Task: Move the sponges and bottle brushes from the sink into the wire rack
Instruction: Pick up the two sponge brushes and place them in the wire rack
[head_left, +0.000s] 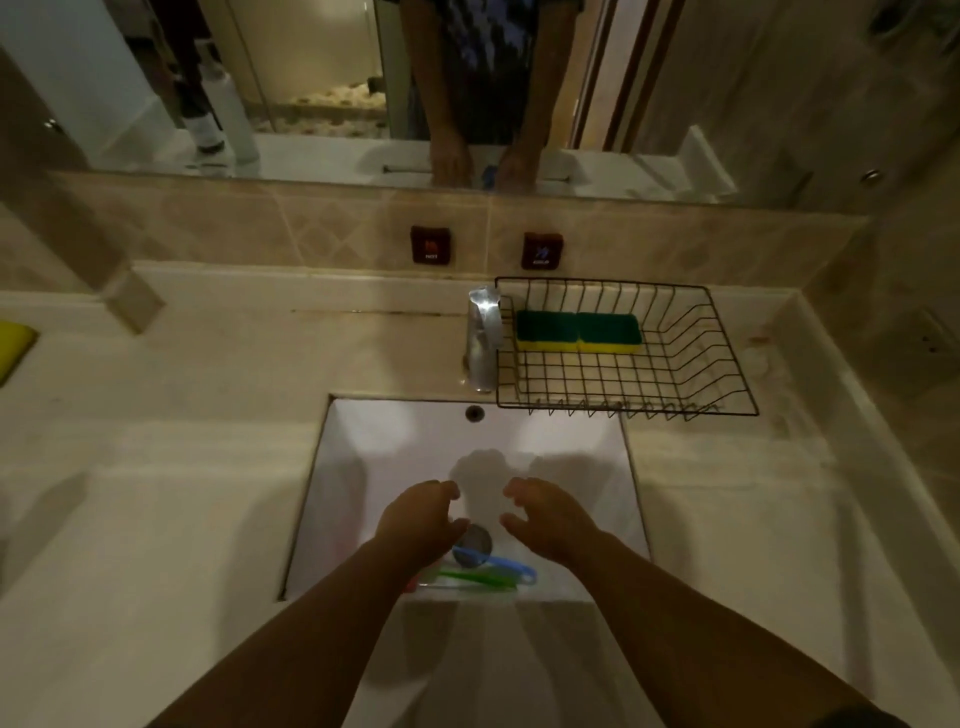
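Two sponges (578, 331) already sit in the wire rack (727, 364) — brushes next. Left hand (418, 522) and right hand (545, 519) hover over the sink (363, 441), fingers loose, gripping nothing. Blue brush (506, 564) and green brush (475, 578) lie near the drain; next: reach down, pinch the handles.

Two small dark square plates sit on the tiled wall behind the tap. The left plate (430, 245) reads "HOT" under a red symbol; the right plate (542, 251) reads what looks like "COLD" under a blue symbol, though blurred.
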